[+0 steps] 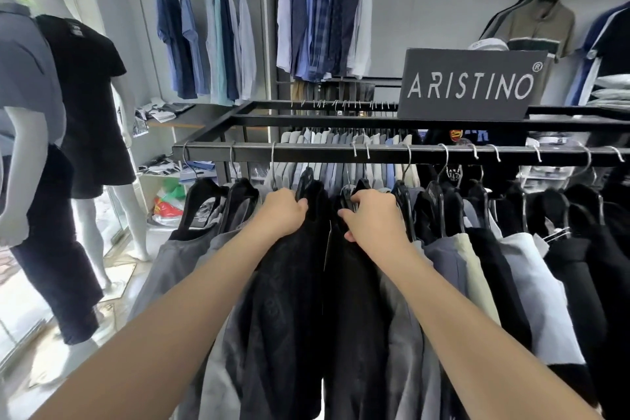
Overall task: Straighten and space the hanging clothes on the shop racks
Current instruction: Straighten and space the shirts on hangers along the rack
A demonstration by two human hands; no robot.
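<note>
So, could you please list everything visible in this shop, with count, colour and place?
front rail: one, black, across the middle.
hanging clothes: many, black, grey, white, cream, on the front rail.
hangers: many, black with silver hooks, on that rail.
brand sign: one, dark with pale letters, atop the rack, right.
mannequins: two, white, left; one wears grey, one black.
wall shirts: several, blue and white, back wall.
polo shirt: one, beige, striped, right wall.
left hand: one, grips a black garment's shoulder.
right hand: one, grips a black hanger.
</note>
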